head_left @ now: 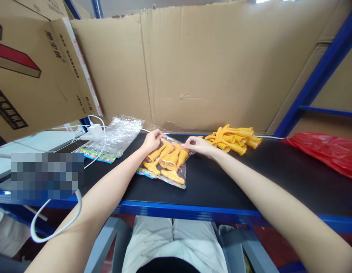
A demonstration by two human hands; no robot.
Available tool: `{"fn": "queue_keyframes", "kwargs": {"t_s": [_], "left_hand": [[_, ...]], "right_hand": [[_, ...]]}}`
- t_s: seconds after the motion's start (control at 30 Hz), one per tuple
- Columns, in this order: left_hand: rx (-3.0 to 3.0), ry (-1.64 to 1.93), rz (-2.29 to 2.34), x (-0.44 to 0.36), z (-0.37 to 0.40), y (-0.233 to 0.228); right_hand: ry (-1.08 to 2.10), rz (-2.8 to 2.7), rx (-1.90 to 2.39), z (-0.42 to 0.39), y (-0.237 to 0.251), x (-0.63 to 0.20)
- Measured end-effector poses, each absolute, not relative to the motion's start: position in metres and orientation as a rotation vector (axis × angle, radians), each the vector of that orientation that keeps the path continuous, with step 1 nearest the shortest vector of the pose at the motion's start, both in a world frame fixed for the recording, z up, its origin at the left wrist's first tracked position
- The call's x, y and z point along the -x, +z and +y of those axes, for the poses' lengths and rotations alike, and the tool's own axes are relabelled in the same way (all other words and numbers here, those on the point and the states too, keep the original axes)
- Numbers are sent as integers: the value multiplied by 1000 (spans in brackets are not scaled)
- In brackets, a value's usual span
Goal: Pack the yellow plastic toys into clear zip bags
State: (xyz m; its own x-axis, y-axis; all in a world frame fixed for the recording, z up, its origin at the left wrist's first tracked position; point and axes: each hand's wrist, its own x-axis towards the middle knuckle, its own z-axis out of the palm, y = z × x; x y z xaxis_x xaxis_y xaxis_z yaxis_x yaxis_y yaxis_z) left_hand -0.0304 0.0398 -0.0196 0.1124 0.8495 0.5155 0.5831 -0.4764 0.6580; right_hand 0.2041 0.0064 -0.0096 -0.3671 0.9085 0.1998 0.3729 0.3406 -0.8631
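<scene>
Bag [161,179] of yellow pieces [168,158] lies between the front and back edges of the table [221,189]; the left hand [153,140] pinches its far left corner, the right hand [197,145] its far right, probably to steady it

From here a hand has room on the black-topped, blue-edged table [269,161] between the heaped yellow plastic pieces [234,138] and the crumpled red plastic [326,153] at its right end, but the bare right forearm [263,196] crosses the front edge and tall brown cardboard [210,68] walls the back.
</scene>
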Motion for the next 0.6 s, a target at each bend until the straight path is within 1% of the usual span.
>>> {"fn": "queue_keyframes", "kwargs": {"t_s": [0.2, 0.37, 0.47, 0.6], "left_hand": [[-2269, 1431, 1363, 27, 31, -13], [-2330, 1500, 1286, 23, 26, -10], [-2338, 1544, 1256, 19, 23, -9], [-2350, 1612, 1212, 15, 19, -7]], "right_hand": [[938, -1699, 1083, 3, -5, -194], [929, -1692, 1080, 6, -6, -195], [1060, -1737, 1068, 5, -9, -197], [1361, -1852, 1001, -3, -6, -200]]}}
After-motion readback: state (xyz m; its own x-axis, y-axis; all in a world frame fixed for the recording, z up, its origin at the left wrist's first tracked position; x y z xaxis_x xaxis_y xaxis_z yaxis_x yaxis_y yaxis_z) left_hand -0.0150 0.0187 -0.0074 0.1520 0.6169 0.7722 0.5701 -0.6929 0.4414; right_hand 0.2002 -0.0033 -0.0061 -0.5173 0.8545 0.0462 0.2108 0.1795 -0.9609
